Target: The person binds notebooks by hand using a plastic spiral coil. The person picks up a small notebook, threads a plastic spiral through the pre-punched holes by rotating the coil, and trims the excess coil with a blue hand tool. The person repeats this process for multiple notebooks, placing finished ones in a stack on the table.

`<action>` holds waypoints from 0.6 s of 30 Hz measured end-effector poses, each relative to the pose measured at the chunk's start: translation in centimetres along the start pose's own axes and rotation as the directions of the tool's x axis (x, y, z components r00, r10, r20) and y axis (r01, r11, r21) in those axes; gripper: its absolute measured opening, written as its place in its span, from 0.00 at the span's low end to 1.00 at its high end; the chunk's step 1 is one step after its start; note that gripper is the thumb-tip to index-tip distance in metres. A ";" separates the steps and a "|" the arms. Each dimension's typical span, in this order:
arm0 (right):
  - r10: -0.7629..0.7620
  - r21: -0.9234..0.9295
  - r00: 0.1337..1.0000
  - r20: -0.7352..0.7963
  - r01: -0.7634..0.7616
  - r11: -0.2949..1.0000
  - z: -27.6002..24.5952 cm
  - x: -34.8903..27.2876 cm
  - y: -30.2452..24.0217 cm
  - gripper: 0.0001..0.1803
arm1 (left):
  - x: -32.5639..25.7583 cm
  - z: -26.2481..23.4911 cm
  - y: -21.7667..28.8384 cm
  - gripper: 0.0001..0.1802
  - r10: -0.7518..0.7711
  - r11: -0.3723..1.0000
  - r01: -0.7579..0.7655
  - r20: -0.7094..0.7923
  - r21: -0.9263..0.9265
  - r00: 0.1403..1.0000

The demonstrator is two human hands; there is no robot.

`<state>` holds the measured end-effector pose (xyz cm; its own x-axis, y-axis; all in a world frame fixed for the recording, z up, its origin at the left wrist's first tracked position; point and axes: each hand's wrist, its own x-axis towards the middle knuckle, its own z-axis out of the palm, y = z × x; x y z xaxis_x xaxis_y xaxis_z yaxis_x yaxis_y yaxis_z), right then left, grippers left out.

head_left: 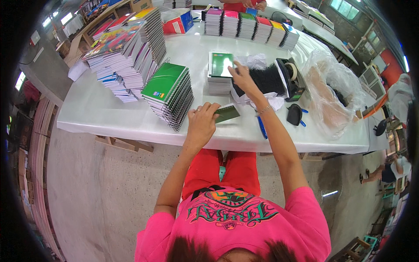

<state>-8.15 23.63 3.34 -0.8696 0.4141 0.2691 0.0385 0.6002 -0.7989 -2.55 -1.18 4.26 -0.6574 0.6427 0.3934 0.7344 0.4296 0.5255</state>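
My left hand (203, 120) is closed on a small notebook (228, 114) with a dark green cover, tilted above the table's front. My right hand (243, 79) reaches forward with fingers apart, the fingertips at the right edge of a glossy green cover (221, 64). That cover tops a stack of notebooks with white page edges (219, 85). To the left of my left hand stands a tall stack of green spiral notebooks (166, 83), black coils outward. Beside my right wrist lies a bundle of black binding coils (263, 82) on white paper.
Left is a large pile of notebooks (120, 65); at the back, a row of colourful notebook stacks (246, 26). A tape dispenser (293, 81), a blue-handled tool (261, 127), a black tool with blue handles (295, 115) and clear plastic bag (329, 94) lie right. Another person's hands (258, 5) show beyond.
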 end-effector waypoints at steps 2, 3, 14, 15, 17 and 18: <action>-0.018 0.000 1.000 -0.013 0.018 1.000 1.4 0.8 -1.1 0.36 | -0.4 0.2 -0.6 0.13 0.016 0.994 -0.012 -0.028 0.109 0.999; -0.033 -0.004 0.999 -0.031 0.033 0.999 1.6 1.2 -1.3 0.38 | -0.5 0.5 -1.0 0.14 0.038 0.977 -0.027 -0.051 0.214 0.998; 0.168 -0.683 0.982 -0.085 -0.180 0.708 -5.2 -0.8 8.2 0.37 | -1.3 4.0 0.4 0.27 0.030 0.983 -0.010 -0.107 0.181 0.994; 0.109 -0.675 0.984 -0.140 -0.175 0.717 -4.4 -0.7 8.3 0.38 | -1.2 4.4 0.7 0.33 0.014 0.988 0.010 -0.155 0.152 0.988; 0.005 -0.646 0.983 -0.182 -0.123 0.753 -3.9 0.5 9.0 0.38 | -0.6 5.2 1.6 0.35 -0.012 0.989 0.038 -0.177 0.143 0.984; -0.098 -0.606 0.973 -0.208 -0.049 0.794 -2.8 1.1 8.5 0.37 | -0.5 5.4 1.5 0.37 -0.054 0.985 0.086 -0.200 0.151 0.978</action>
<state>-7.41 31.12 -1.64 -0.7478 0.4862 0.4521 0.3718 0.8709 -0.3215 -0.18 2.57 0.77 -0.7167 0.4786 0.5072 0.6925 0.5739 0.4370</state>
